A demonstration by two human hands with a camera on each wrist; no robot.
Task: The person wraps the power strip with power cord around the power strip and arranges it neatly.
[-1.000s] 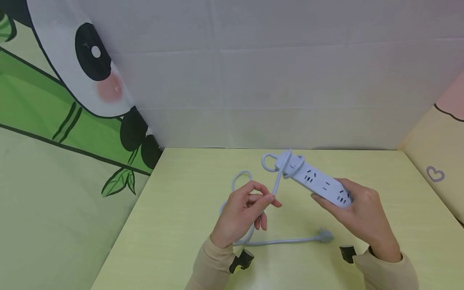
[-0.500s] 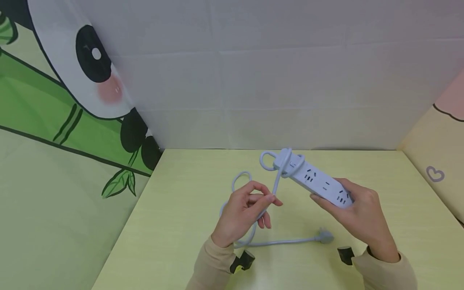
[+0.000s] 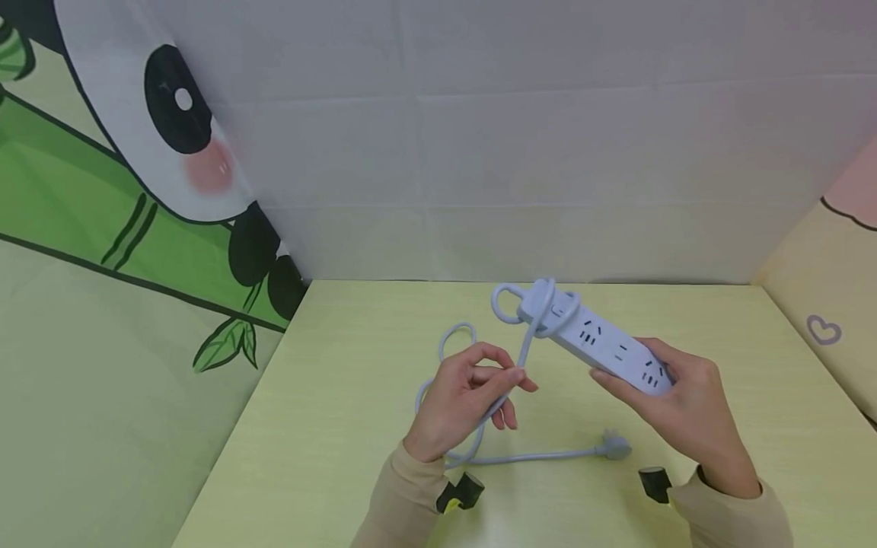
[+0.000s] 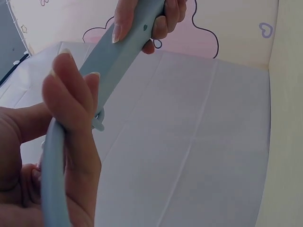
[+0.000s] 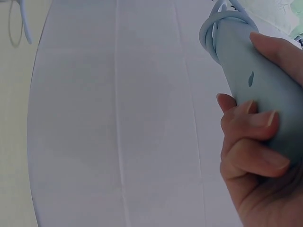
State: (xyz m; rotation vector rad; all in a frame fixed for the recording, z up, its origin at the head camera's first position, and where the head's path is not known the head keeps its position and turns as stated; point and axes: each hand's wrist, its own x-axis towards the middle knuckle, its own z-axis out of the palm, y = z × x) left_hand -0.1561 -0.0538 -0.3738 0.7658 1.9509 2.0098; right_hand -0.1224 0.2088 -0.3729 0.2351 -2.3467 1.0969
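A white power strip (image 3: 606, 344) is held tilted above the table, its socket face toward the head camera. My right hand (image 3: 692, 403) grips its lower right end, and the right wrist view shows the fingers curled round its smooth back (image 5: 255, 80). The cord (image 3: 526, 346) wraps round the strip's upper left end and makes a small loop there. My left hand (image 3: 466, 399) pinches the cord between thumb and fingers, left of the strip. From there the cord runs down past the palm to the table, where it ends in a plug (image 3: 615, 445).
The pale yellow table (image 3: 329, 426) carries loose cord loops (image 3: 457, 329) behind and under the left hand. A grey-white cloth (image 3: 521, 167) stands along the back edge. Printed cloths hang at the left (image 3: 123, 320) and right (image 3: 822, 281). Black wrist devices sit by both sleeves.
Hardly anything differs. The left hand, still pinching the cord, has shifted slightly right, and the power strip has moved a touch right in the right hand's grip.
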